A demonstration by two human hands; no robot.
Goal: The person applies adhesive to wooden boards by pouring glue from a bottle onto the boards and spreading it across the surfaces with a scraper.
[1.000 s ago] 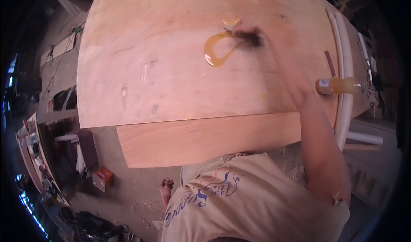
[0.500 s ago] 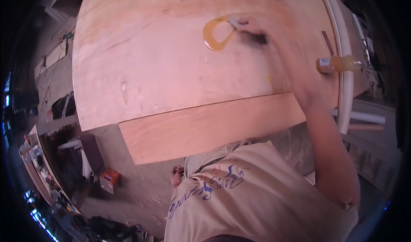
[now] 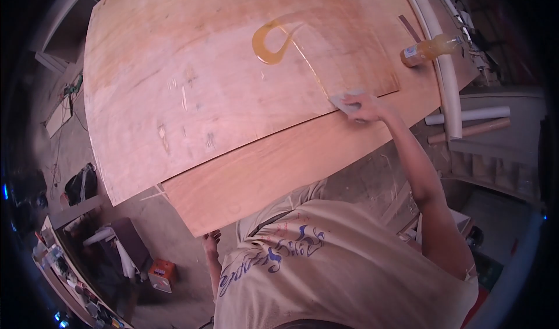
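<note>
My right hand (image 3: 362,108) is closed on a pale grey flat spreader (image 3: 343,102), pressed to the wooden sheet (image 3: 192,84) near its front edge. From the spreader, a thin line of amber liquid runs back up the sheet. A thicker looped pool of amber liquid (image 3: 265,54) lies farther off, with a damp-looking area to its right. My left hand (image 3: 212,239) is low beside the front left corner of the lower board (image 3: 262,177), its fingers slightly bent and apart; whether it touches the corner is hard to see.
A plastic bottle of amber liquid (image 3: 428,50) lies on its side at the right, against a long pale roll (image 3: 445,78). A narrow brown strip (image 3: 409,28) is nearby. On the floor at left stands an orange box (image 3: 162,275); white and brown tubes (image 3: 469,115) stick out at right.
My right hand has drawn the spreader toward me, from beside the amber loop to the sheet's front edge, leaving a thin amber line. My left hand has moved left, toward the board's corner.
</note>
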